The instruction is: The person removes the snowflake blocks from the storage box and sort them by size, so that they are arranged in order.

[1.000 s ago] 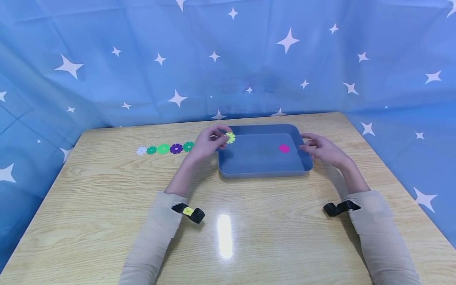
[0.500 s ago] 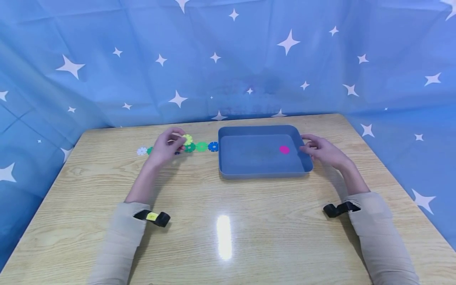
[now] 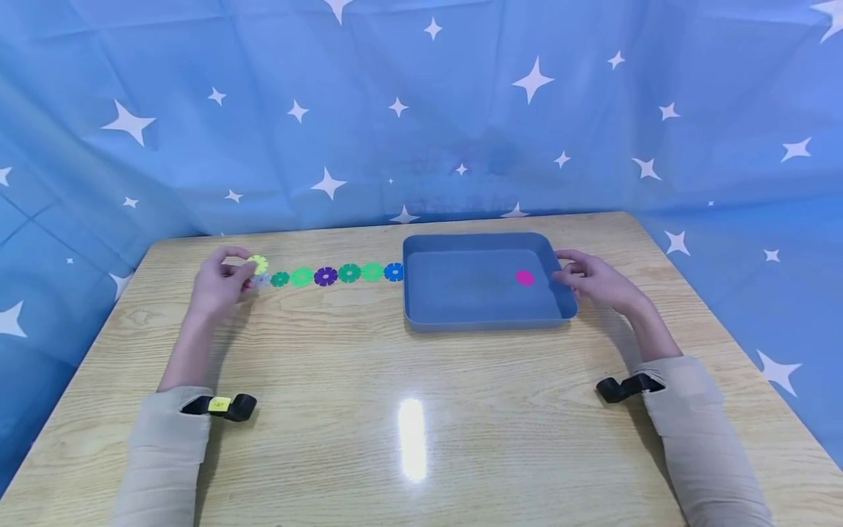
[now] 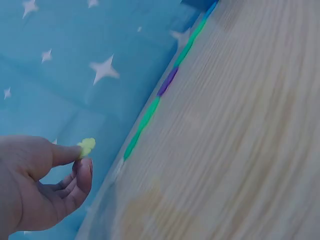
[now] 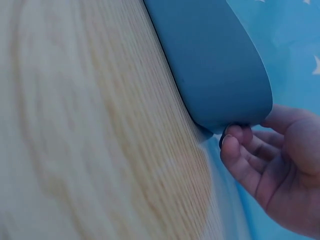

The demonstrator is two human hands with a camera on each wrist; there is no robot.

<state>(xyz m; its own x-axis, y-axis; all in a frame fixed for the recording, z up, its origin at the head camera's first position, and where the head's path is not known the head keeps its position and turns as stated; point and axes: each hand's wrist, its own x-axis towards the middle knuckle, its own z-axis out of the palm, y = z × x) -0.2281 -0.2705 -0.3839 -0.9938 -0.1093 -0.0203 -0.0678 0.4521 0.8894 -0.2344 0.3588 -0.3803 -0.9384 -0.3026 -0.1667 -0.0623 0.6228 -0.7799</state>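
Note:
My left hand [image 3: 216,284] pinches a yellow notched snowflake disc [image 3: 260,263] between thumb and fingertips, over the left end of a row of discs. The left wrist view shows this yellow disc [image 4: 87,146] edge-on at the thumb tip. Along the row lie a pale clear disc [image 3: 262,280], several green discs [image 3: 301,277], a purple disc [image 3: 326,276] and a blue disc [image 3: 394,271]. My right hand [image 3: 596,279] holds the right end of a blue-grey tray [image 3: 487,322], its fingertips at the outer wall. A pink disc [image 3: 525,277] lies inside the tray.
Both the row and the tray are on a wood-grain table [image 3: 329,439], toward its far edge. The blue disc sits right beside the tray's left wall. Behind the table hangs a blue curtain [image 3: 369,110] with white stars.
My left hand has carried the yellow disc leftward, from over the tray's left edge to the row's far-left end, uncovering the rest of the row. My right hand stays at the tray.

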